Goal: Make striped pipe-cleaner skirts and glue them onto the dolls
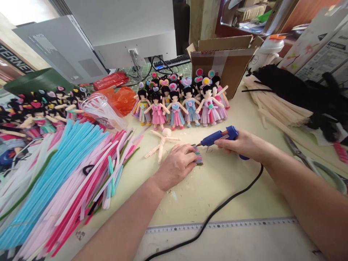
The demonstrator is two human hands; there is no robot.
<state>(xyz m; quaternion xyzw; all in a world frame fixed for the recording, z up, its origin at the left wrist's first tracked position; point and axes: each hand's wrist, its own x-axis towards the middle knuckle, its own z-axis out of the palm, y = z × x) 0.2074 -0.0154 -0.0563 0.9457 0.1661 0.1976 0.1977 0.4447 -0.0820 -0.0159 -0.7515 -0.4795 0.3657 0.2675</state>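
Note:
My right hand (241, 143) grips a blue hot glue gun (221, 136), its nozzle angled down to the left. The nozzle tip is at the top edge of a small striped pipe-cleaner piece (199, 156) in pink, blue and green. My left hand (178, 163) holds that piece against the table with bent fingers, which hide its left part. Just beyond my left hand lies a plain cream pipe-cleaner doll body (164, 140), arms and legs spread. A black cord (217, 210) runs from the glue gun towards the table's front edge.
Several finished dolls (178, 105) stand before a cardboard box (221, 63); more lie at the far left. Loose coloured pipe cleaners (62, 174) cover the left side. Scissors (307, 157) and cream and black pipe cleaners (280, 99) lie right. A ruler strip (231, 224) crosses the front.

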